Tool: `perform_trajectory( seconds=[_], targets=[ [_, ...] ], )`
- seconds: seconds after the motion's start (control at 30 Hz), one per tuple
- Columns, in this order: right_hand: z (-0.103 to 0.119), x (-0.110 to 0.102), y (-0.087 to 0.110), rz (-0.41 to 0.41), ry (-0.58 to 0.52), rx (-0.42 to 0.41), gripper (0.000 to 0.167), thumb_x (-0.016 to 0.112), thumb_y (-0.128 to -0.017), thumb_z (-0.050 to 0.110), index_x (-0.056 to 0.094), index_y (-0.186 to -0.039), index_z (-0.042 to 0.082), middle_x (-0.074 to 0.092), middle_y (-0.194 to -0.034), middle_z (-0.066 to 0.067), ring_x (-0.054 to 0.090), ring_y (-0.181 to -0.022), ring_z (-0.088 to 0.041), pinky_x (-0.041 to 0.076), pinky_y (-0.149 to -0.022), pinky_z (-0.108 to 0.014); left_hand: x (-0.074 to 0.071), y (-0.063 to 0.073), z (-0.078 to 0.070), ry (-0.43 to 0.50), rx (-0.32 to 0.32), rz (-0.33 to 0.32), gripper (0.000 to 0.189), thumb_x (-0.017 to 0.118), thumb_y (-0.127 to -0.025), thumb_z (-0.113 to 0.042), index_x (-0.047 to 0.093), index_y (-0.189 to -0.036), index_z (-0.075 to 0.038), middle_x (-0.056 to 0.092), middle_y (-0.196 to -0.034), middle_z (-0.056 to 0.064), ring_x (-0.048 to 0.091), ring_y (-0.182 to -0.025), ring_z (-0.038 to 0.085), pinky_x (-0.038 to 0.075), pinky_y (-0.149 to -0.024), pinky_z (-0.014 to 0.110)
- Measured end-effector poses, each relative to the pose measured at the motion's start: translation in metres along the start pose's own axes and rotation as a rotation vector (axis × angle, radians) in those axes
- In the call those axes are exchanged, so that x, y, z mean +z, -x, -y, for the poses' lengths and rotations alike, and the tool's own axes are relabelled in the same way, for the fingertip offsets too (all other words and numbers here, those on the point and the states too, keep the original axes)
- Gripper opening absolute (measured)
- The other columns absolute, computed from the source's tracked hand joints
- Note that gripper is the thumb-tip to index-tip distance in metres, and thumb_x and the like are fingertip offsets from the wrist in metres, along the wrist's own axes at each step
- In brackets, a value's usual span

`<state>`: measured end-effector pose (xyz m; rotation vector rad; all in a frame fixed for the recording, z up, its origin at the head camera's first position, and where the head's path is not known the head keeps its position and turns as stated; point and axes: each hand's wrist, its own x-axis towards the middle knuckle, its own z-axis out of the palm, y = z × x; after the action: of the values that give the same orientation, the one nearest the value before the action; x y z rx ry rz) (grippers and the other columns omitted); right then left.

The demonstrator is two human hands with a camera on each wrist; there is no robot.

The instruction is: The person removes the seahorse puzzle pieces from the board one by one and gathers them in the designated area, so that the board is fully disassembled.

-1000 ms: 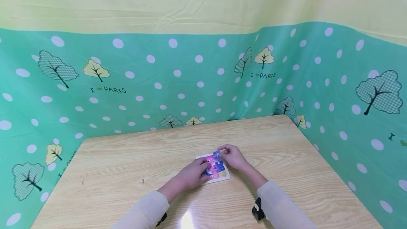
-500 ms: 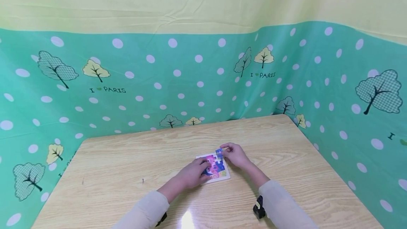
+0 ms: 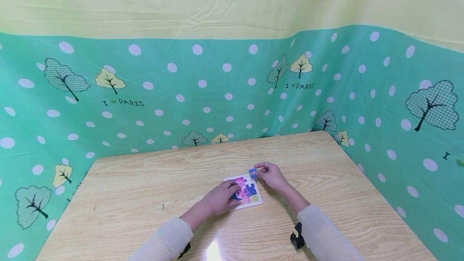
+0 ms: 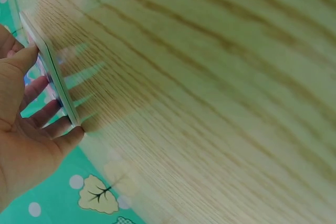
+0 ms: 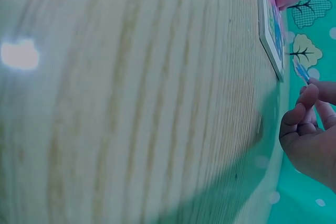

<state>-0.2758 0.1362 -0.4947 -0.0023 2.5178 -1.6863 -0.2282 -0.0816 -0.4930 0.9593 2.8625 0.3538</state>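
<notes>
A small square jigsaw puzzle with a white frame (image 3: 251, 205) lies on the table, showing a pink creature on blue. My left hand (image 3: 217, 199) rests on its left part, covering some of the picture. In the left wrist view, that hand's fingers (image 4: 44, 114) spread over the board (image 4: 62, 85) and its edge. Between thumb and fingers, my right hand (image 3: 272, 177) pinches a blue puzzle piece (image 3: 253, 173) with a star on it. The right wrist view has this piece (image 5: 301, 71) raised, apart from the board. A pale gap shows at the puzzle's upper right.
The wooden table (image 3: 145, 188) runs around the puzzle, bounded at the back and sides by a green dotted curtain (image 3: 203, 92). A black wrist strap (image 3: 297, 237) hangs below the right sleeve. Bright glare (image 3: 214, 249) marks the table's near part.
My right hand has drawn the blue piece away from the puzzle's upper right corner, up and to the right, baring more of the pale gap. The left hand has stayed put.
</notes>
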Motion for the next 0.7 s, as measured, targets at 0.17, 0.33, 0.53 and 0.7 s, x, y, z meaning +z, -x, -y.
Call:
perform_trajectory(
  seconds=[0.17, 0.33, 0.53, 0.7],
  targets=[
    [0.000, -0.003, 0.000, -0.004, 0.003, -0.002, 0.025, 0.061, -0.086, 0.004, 0.063, -0.111, 0.001, 0.050, -0.072, -0.003, 0.051, -0.058, -0.017, 0.044, -0.053, -0.024, 0.001, 0.000, 0.000, 0.008, -0.006, 0.003, 0.051, 0.056, -0.091, -0.044, 0.052, -0.131, -0.013, 0.048, -0.134, 0.011, 0.050, -0.121, 0.026, 0.042, -0.102, 0.037],
    [-0.001, -0.007, -0.001, -0.013, 0.005, 0.004, 0.025, 0.062, -0.086, 0.004, 0.063, -0.110, 0.001, 0.051, -0.073, -0.003, 0.052, -0.060, -0.018, 0.045, -0.054, -0.025, 0.001, 0.000, -0.001, 0.014, -0.008, 0.001, 0.051, 0.056, -0.091, -0.044, 0.052, -0.131, -0.013, 0.049, -0.133, 0.010, 0.051, -0.120, 0.025, 0.043, -0.102, 0.036],
    [-0.003, -0.014, -0.002, -0.035, 0.016, 0.012, 0.025, 0.063, -0.086, 0.004, 0.063, -0.110, 0.002, 0.052, -0.073, -0.003, 0.052, -0.060, -0.018, 0.044, -0.053, -0.024, 0.000, 0.000, -0.001, 0.010, -0.009, 0.005, 0.051, 0.056, -0.091, -0.044, 0.052, -0.131, -0.013, 0.048, -0.135, 0.011, 0.050, -0.122, 0.026, 0.041, -0.103, 0.037],
    [-0.005, -0.020, -0.003, -0.044, 0.026, 0.013, 0.026, 0.062, -0.086, 0.005, 0.063, -0.112, 0.001, 0.051, -0.072, -0.002, 0.051, -0.058, -0.017, 0.042, -0.051, -0.022, 0.001, 0.000, -0.001, 0.010, -0.012, 0.008, 0.051, 0.056, -0.091, -0.044, 0.052, -0.131, -0.013, 0.048, -0.135, 0.011, 0.049, -0.123, 0.026, 0.041, -0.104, 0.037]
  ],
)
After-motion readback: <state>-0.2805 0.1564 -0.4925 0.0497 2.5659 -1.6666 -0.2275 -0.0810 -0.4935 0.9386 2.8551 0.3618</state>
